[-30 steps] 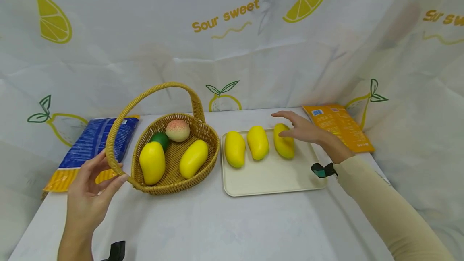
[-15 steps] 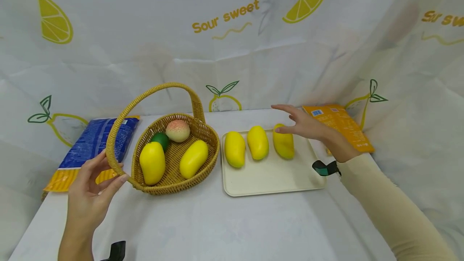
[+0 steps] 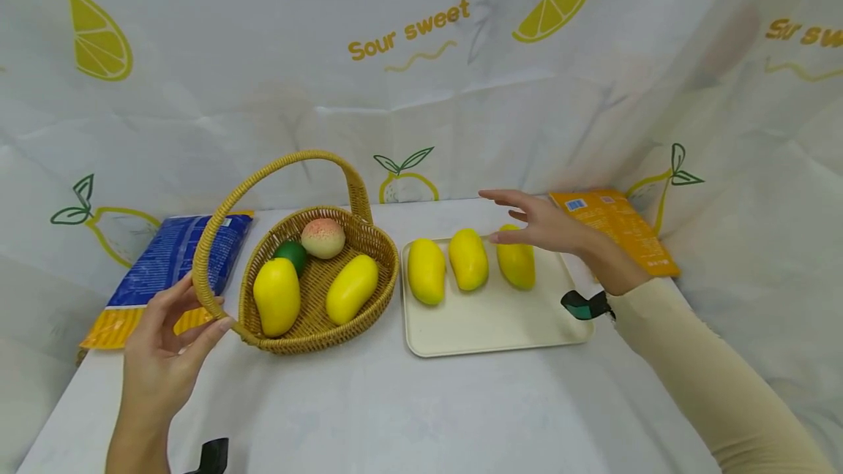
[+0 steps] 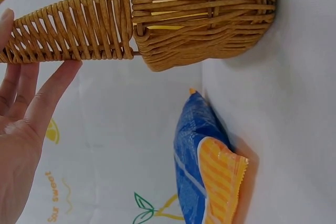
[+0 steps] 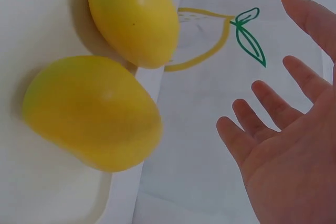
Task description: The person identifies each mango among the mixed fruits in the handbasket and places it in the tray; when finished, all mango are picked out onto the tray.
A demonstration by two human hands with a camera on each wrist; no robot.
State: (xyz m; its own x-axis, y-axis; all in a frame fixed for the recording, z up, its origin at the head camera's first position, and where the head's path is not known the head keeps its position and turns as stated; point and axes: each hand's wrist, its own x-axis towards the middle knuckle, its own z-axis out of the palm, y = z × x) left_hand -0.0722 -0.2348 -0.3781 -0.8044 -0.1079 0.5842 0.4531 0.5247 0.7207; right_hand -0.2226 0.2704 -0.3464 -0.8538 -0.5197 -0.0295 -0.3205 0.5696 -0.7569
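Note:
My left hand (image 3: 161,357) holds the handle (image 4: 68,30) of a wicker basket (image 3: 388,276) low on its left side, thumb on one face and fingers on the other. Inside the basket lie two yellow mangoes, one at the left (image 3: 276,297) and one at the right (image 3: 352,290), a peach (image 3: 323,238) and a dark green fruit (image 3: 291,256) partly hidden. Three more mangoes lie in a row on a cream tray (image 3: 494,324). Above the rightmost mango (image 3: 516,268) hovers my right hand (image 3: 543,224), fingers spread and nothing in it; the right wrist view shows a gap between them.
A blue and yellow bag (image 3: 178,262) lies behind the basket at the left. At the back right, an orange packet (image 3: 622,232) lies beyond the tray, partly behind my right forearm. A white printed curtain (image 3: 421,108) hangs along the back of the white table (image 3: 395,408).
My right hand has risen slightly off the rightmost mango and shifted left over the tray. My left hand, the basket and the fruit have stayed put.

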